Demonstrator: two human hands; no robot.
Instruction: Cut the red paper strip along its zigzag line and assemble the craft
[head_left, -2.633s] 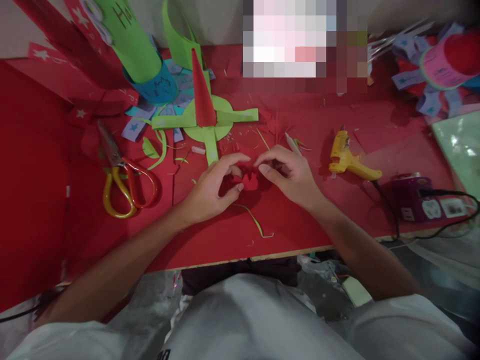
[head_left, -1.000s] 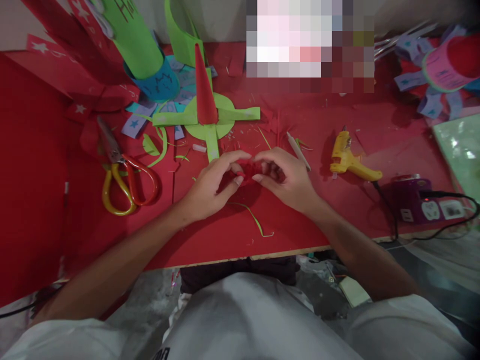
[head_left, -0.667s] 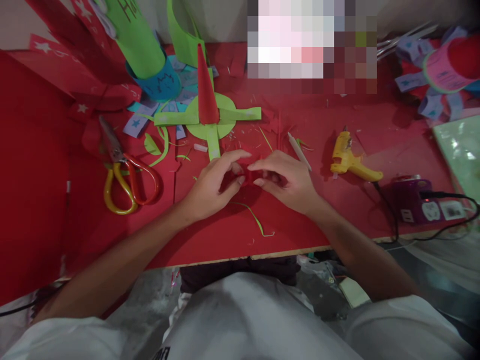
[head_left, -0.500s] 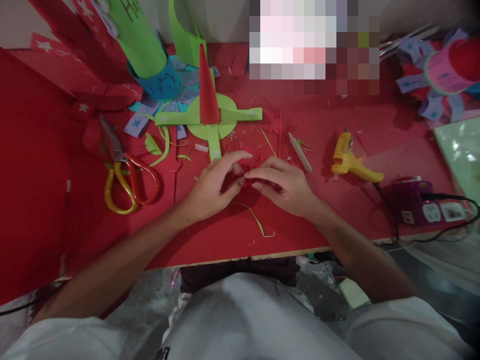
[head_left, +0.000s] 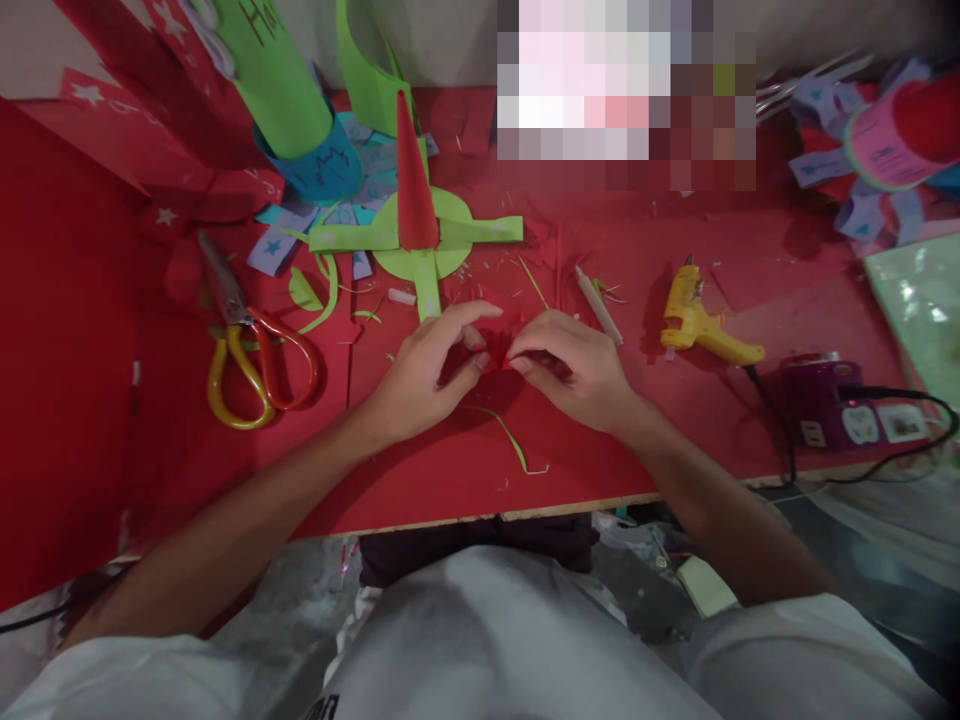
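Between my hands is a small red paper piece (head_left: 497, 356), hard to make out against the red tabletop. Thumb and fingers of my left hand (head_left: 435, 372) close on its left side. At its right edge, my right hand (head_left: 576, 368) pinches with thumb and forefinger. Just beyond my left hand stands a tall red paper cone (head_left: 416, 190) on a green paper disc (head_left: 457, 255) with green strips folded out from it. A thin green paper strip (head_left: 510, 435) lies on the table in front of my hands.
Scissors (head_left: 255, 365) with yellow and red handles lie to the left. To the right are a glue stick (head_left: 600, 305), a yellow glue gun (head_left: 709, 325) and a purple box (head_left: 825, 405) with a cable. Paper crafts, a green-and-blue tube (head_left: 307, 165) among them, stand behind.
My right hand has drawn slightly to the right, its thumb and forefinger now together. More of the red paper shows between my hands. The left hand stays nearly in place.
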